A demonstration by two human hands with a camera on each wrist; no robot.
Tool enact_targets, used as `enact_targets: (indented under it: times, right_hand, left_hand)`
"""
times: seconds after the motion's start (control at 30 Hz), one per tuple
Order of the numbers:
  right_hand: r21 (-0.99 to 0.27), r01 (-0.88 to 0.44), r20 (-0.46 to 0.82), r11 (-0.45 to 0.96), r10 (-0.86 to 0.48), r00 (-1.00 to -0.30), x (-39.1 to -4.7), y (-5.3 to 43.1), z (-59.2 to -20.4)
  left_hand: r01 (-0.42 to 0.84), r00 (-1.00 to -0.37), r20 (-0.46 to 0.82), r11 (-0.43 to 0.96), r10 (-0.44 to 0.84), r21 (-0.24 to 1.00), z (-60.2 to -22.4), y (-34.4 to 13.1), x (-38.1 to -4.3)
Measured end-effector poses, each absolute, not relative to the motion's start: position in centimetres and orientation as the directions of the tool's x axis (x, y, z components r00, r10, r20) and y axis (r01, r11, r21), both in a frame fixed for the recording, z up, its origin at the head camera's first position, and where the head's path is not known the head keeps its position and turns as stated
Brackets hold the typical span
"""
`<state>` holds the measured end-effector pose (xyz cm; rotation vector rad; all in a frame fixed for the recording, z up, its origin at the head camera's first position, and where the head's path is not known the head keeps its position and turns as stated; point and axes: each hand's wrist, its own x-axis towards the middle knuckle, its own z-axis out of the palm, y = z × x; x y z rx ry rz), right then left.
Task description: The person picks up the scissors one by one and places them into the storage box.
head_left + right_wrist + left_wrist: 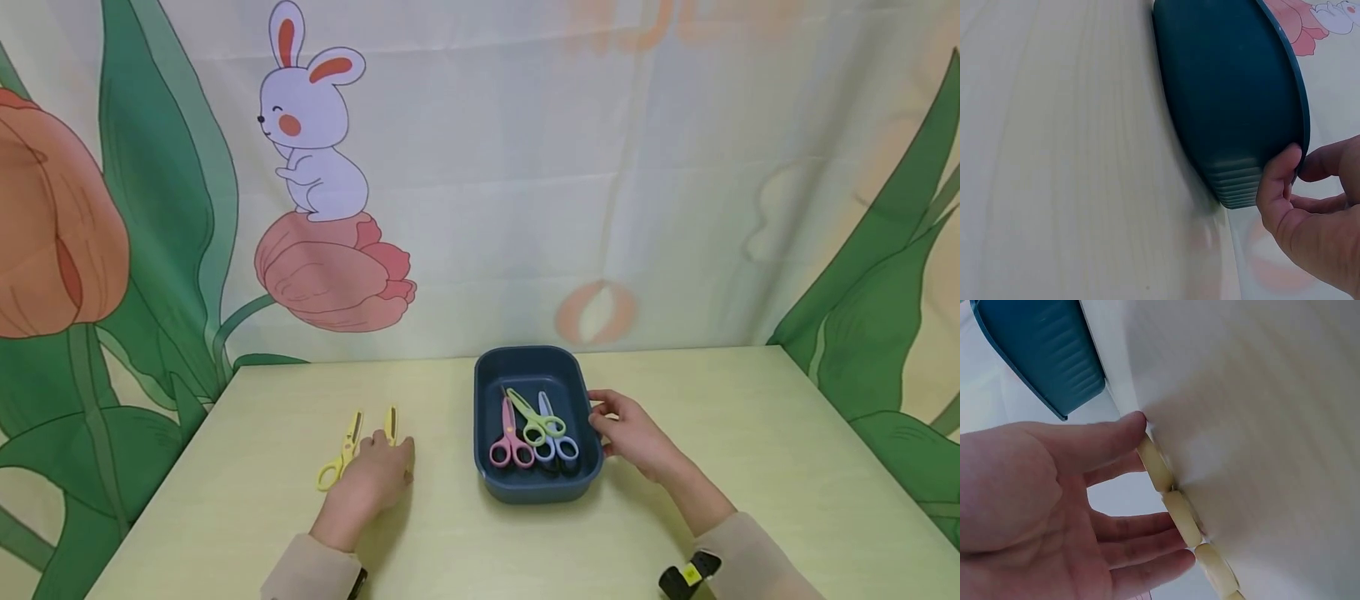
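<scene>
In the head view my left hand (pixel 375 475) reaches down over one pair of yellow scissors (pixel 391 422), the blades showing beyond the fingers. Another pair of yellow scissors (pixel 347 450) lies just left of it. In the left wrist view the thumb and fingertips touch the yellow handles (pixel 1155 465), close to the tabletop. My right hand (pixel 633 433) pinches the right rim of a dark blue plastic box (pixel 525 492), thumb on the outer wall. Inside lie pink scissors (pixel 510 433), green scissors (pixel 534 412) and light blue scissors (pixel 547 404), with black handles partly hidden beneath.
The pale wooden table (pixel 450 550) meets a printed cloth backdrop (pixel 480 167) at its far edge. A black wrist strap (pixel 690 575) sits at the right sleeve.
</scene>
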<state>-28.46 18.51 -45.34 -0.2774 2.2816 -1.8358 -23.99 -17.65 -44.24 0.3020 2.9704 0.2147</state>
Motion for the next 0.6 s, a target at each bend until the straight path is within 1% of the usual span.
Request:
enact_targets:
  times: [0.2, 0.6]
  right_hand:
    - [-0.978, -0.03, -0.029, 0.207, -0.274, -0.961, -28.69, 18.59, -45.45]
    - [-0.982, -0.046, -0.009, 0.181, -0.291, -0.957, -28.88, 18.76, -45.82]
  left_hand:
    - [0.225, -0.97, -0.072, 0.967, 0.234, 0.118, -44.11, -17.54, -24.07]
    - [0.167, -0.978, -0.095, 0.97, 0.185, 0.175, -44.22, -17.21, -24.77]
